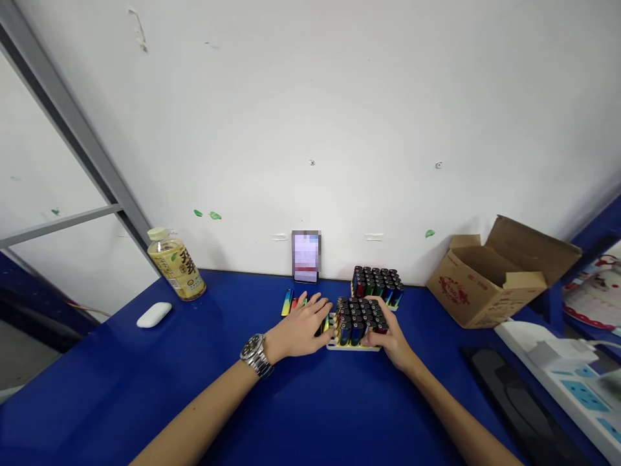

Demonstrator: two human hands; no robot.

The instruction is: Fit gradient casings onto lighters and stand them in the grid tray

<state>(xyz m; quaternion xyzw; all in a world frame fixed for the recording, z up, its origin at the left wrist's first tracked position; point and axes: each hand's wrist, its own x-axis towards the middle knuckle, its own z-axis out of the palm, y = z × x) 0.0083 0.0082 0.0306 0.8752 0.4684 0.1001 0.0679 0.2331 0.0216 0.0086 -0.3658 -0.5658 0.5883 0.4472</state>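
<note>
My left hand (303, 327), with a metal watch (255, 355) on its wrist, lies palm down with fingers stretched over several loose coloured tubes (288, 302), partly hidden beneath it. Its thumb points at the left end of a white pegged rack (331, 346). Upright in this rack stand several black-topped coloured tubes (356, 330), shaped like lighters. Round the right side of that group curls my right hand (395, 340), thumb in front and fingers behind. Bare white pegs show at the rack's left end.
Behind stands a second rack of black-topped tubes (381, 285). A phone (306, 257) leans on the wall. To the left are a drink bottle (178, 268) and a white case (154, 315). An open carton (470, 288), a black slab (514, 395) and a power strip (572, 382) lie right.
</note>
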